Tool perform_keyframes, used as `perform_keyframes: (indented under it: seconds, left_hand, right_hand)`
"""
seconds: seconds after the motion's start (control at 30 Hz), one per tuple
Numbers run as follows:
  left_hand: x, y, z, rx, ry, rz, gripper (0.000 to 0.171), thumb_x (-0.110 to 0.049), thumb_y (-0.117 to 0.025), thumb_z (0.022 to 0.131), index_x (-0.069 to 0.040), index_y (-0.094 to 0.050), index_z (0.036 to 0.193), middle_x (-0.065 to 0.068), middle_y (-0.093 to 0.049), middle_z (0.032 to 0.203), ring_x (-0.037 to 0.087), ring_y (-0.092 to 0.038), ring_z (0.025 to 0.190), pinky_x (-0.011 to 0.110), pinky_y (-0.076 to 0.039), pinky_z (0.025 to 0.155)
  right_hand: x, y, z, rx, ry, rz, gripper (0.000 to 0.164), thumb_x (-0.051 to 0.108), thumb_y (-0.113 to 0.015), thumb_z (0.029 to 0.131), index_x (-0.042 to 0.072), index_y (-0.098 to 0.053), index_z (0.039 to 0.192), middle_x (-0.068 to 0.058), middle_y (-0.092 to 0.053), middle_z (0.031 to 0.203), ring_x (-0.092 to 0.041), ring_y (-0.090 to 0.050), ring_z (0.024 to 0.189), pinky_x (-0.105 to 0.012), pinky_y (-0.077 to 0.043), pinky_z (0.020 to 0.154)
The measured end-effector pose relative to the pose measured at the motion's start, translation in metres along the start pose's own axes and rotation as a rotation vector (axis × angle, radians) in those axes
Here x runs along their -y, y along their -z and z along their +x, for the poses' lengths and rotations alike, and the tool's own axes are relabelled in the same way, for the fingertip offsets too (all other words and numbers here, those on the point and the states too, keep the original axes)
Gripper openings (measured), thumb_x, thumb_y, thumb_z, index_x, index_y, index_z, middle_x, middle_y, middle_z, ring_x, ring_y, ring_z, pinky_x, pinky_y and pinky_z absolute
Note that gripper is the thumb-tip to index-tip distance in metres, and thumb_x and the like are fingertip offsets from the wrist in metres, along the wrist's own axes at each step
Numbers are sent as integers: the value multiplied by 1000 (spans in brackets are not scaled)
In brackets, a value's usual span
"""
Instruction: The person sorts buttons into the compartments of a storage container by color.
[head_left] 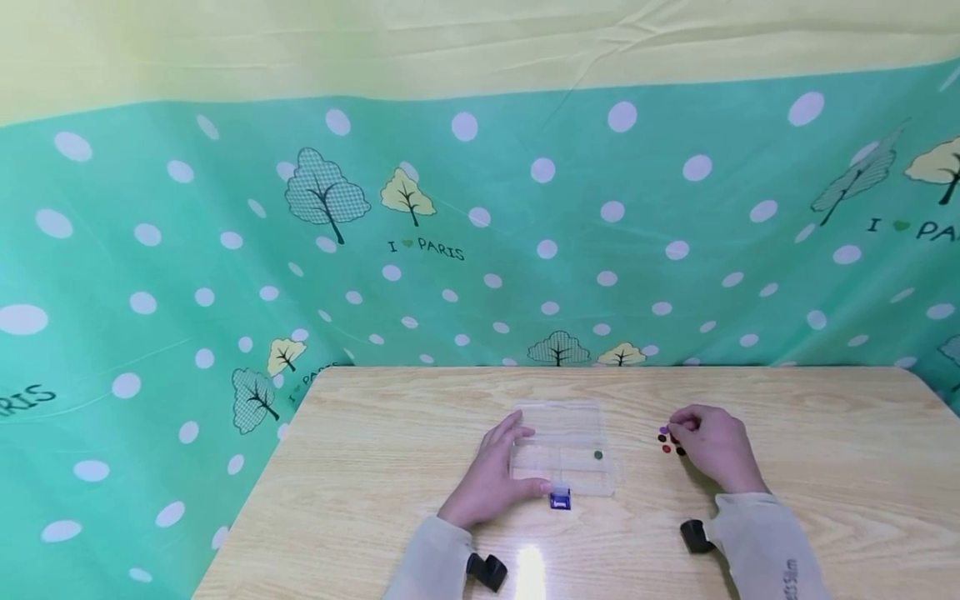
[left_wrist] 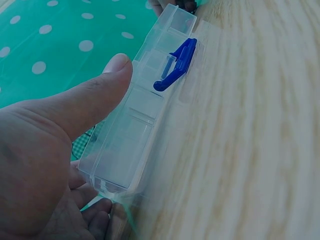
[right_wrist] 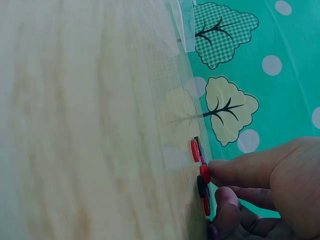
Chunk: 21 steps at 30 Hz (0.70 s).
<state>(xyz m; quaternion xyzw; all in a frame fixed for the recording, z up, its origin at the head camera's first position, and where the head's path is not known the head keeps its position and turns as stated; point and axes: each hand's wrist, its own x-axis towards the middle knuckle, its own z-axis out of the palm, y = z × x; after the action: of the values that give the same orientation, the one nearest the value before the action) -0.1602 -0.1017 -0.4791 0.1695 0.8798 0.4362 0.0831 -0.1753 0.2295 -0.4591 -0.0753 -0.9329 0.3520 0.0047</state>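
A clear plastic compartment box (head_left: 558,433) with a blue latch (head_left: 560,500) at its front lies on the table. One small dark green disc (head_left: 598,455) is inside it, in the right part. My left hand (head_left: 495,475) holds the box's left end, thumb along the front wall by the latch and fingers at the far side. To the right of the box, my right hand (head_left: 716,442) has thumb and fingertips together at a red disc (right_wrist: 205,173). Around these fingertips lie several small discs, among them a purple disc (head_left: 663,430), a black disc (head_left: 662,438) and another red disc (head_left: 666,449).
The wood-grain table (head_left: 360,467) meets a green dotted cloth (head_left: 420,317) at its back edge. Black straps (head_left: 487,572) are on both wrists. A bright light reflection shows near the front of the table.
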Motion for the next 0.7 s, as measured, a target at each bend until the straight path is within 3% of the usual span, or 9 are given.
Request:
perform_keyframes:
  seconds: [0.7]
  left_hand:
    - [1, -1, -1, 0, 13, -2, 86, -52, -83, 74, -15, -50, 145, 0, -19, 167, 31, -18, 151, 61, -24, 118]
  right_hand:
    - [2, -1, 0, 10, -2, -41, 17, 11, -62, 93, -4, -69, 96, -10, -67, 83, -24, -57, 74, -33, -46, 61]
